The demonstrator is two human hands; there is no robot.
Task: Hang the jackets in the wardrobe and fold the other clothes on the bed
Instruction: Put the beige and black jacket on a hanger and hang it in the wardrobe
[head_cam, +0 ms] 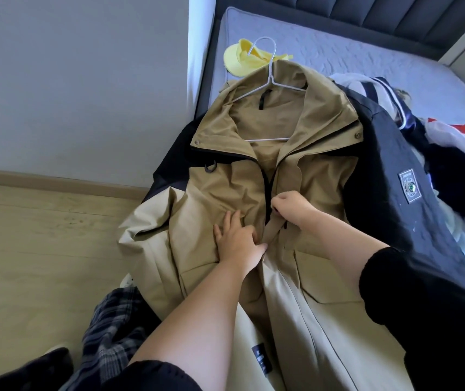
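Lying along the bed's (pixel 338 52) left edge, the jacket (pixel 310 170) points its collar and hanger (pixel 268 80) toward the headboard (pixel 366 18), hem toward the person, one sleeve spilling over the edge above bare floor (pixel 28 249). A dark jacket (pixel 381 165) crowds its right side. The left grip (pixel 237 238) presses flat, fingers straight, on the front panel; the right grip (pixel 290 206) pinches the zip (pixel 266 190) at mid-chest.

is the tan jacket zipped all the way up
No, the tan jacket gapes open above the right hand, showing the white hanger inside.
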